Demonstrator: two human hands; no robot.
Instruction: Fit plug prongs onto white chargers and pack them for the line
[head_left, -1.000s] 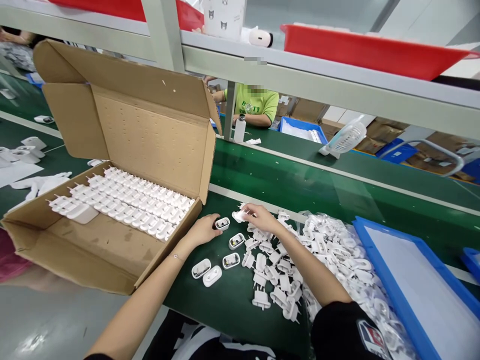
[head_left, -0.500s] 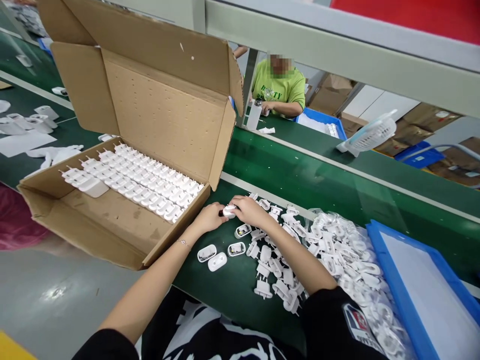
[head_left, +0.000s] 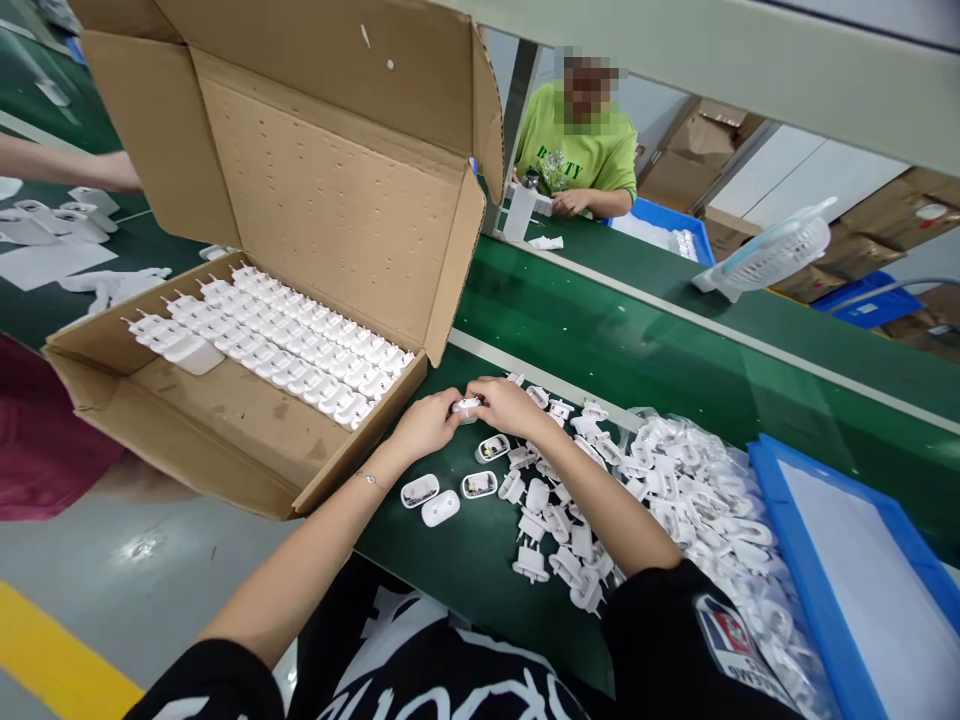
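Between my two hands, above the green bench, is a white charger, partly covered by fingers. My left hand grips its left side and my right hand has its fingers closed on the right and top. Just below lie open white charger housings with circuit parts inside: one nearest my right hand, another under it, and a third to the left. Beside that one lies a white housing with its smooth side up. Loose white plug caps with pins are scattered under my right forearm.
To the left stands an open cardboard box holding rows of white chargers. A plastic bag of white caps and a blue tray are at right. Across the bench sits a person; another person's arm reaches in at left.
My view has tilted down a little. Both hands still hold the charger close together, its top now facing me more. Another person's arm has come in behind the box at left.
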